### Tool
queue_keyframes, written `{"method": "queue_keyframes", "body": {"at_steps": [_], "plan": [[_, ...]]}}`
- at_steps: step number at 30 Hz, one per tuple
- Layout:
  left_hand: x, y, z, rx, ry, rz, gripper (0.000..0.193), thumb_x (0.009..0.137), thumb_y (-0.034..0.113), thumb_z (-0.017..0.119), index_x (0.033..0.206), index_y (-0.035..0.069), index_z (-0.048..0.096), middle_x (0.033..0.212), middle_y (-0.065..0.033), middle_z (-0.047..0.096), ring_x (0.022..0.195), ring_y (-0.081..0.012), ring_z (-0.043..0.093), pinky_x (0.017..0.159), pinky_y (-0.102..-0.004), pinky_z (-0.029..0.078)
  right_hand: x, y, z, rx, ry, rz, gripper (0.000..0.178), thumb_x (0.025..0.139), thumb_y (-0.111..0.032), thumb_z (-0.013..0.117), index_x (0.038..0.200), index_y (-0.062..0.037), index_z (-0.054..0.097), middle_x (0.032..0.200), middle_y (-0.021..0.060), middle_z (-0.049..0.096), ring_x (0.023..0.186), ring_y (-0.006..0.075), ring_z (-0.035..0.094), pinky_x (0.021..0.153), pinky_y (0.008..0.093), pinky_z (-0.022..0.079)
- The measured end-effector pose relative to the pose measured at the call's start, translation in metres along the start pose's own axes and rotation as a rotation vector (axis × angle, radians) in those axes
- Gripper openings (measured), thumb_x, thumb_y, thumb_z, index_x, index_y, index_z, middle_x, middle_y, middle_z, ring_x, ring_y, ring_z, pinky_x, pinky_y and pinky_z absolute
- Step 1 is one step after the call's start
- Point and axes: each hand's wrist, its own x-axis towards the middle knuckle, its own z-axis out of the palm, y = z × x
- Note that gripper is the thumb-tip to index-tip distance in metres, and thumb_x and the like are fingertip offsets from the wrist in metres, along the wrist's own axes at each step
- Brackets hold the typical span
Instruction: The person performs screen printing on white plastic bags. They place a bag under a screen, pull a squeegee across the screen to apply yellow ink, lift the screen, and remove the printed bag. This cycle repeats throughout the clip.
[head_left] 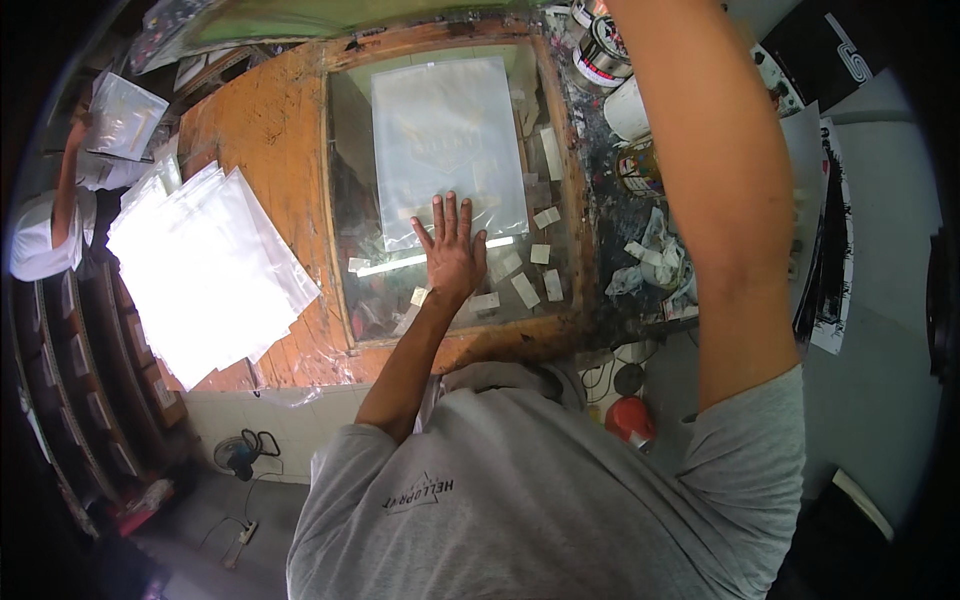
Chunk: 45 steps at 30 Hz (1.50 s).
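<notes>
My left hand (455, 250) lies flat with its fingers spread on the lower part of a frosted plastic bag (445, 130). Faint printing shows through the bag's middle. Under it is a glass panel (355, 290) set in a wooden frame, with small pale tape pieces (525, 291) stuck around the bag's lower right. My right arm (735, 200) reaches up past the top edge, so the right hand is out of sight. Above the glass a greenish screen-like panel (330, 22) is raised, only its lower part showing.
On the left of the wooden table (250, 120) lies a pile of plastic bags (205, 280). Paint cans (603, 50) and crumpled rags (660, 255) crowd the right side. Another person's arm (68, 190) is at far left, near racks (75, 350). A small fan (235, 455) stands below.
</notes>
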Motion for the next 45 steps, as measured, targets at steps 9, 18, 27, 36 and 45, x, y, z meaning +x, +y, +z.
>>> {"method": "queue_keyframes", "body": {"at_steps": [9,18,27,36,45], "plan": [[-0.005,0.001,-0.083,-0.644,0.061,-0.205,0.053,0.102,0.025,0.059,0.149,0.004,0.050,0.158,-0.0167,0.046,0.154,-0.0390,0.030,0.124,-0.0651,0.003,-0.062,-0.029,0.057,0.145,-0.040,0.018,0.047,0.101,-0.047,0.055,0.106,-0.0027,0.068,0.089,0.0092,0.060,0.084,0.0230,0.056,0.078,0.0387,0.048],[-0.067,0.005,-0.150,-2.260,0.127,-1.051,0.053,0.098,0.036,0.068,0.137,0.007,0.049,0.141,-0.0161,0.045,0.137,-0.0361,0.043,0.115,-0.0636,0.036,-0.211,-0.001,0.232,0.268,0.007,0.118,0.045,0.087,-0.006,0.070,0.130,-0.0043,0.057,0.104,0.0167,0.058,0.107,0.0372,0.054,0.091,0.0479,0.037],[-0.067,-0.015,-0.088,-2.003,0.128,-1.396,0.032,0.097,0.029,0.070,0.119,0.011,0.054,0.116,-0.0071,0.055,0.115,-0.0285,0.055,0.099,-0.0539,0.047,-0.041,0.119,0.353,0.025,0.030,0.035,0.036,0.088,-0.008,0.070,0.124,-0.0129,0.066,0.111,0.0145,0.072,0.112,0.0345,0.060,0.095,0.0517,0.043],[-0.071,-0.001,-0.094,-1.954,0.174,-1.297,0.021,0.101,0.023,0.062,0.117,0.011,0.053,0.124,-0.0075,0.054,0.121,-0.0303,0.055,0.104,-0.0554,0.045,-0.110,0.058,0.362,0.029,-0.033,0.051,0.040,0.087,-0.007,0.068,0.127,-0.0127,0.067,0.115,0.0108,0.072,0.108,0.0322,0.065,0.095,0.0514,0.044],[-0.066,0.000,-0.097,-1.908,0.130,-1.192,0.013,0.096,0.017,0.057,0.108,0.011,0.057,0.112,-0.0065,0.058,0.118,-0.0255,0.057,0.102,-0.0542,0.041,-0.291,-0.072,0.270,0.213,-0.101,0.111,0.044,0.079,0.002,0.068,0.122,-0.0069,0.068,0.116,0.0164,0.070,0.106,0.0367,0.064,0.093,0.0509,0.045]]}}
